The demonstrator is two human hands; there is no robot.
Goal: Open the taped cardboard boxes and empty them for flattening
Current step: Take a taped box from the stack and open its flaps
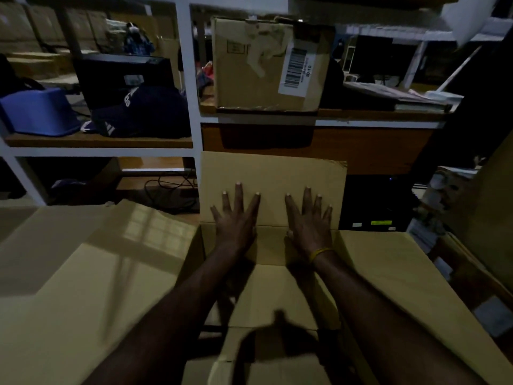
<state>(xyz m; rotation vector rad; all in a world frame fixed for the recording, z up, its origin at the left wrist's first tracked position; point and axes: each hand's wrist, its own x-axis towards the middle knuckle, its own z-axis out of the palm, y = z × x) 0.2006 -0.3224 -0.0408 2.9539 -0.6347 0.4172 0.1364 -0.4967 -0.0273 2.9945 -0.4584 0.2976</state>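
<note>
The room I work in is dim — a pale window-patterned patch of light falls on the left box flap [144, 226]. My arms cast soft shadows, and the edges smear and bend.

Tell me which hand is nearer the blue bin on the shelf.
Left. The left hand lies flat on the box's far flap, on the side below the blue bin. The right hand lies beside it, farther away.
</note>
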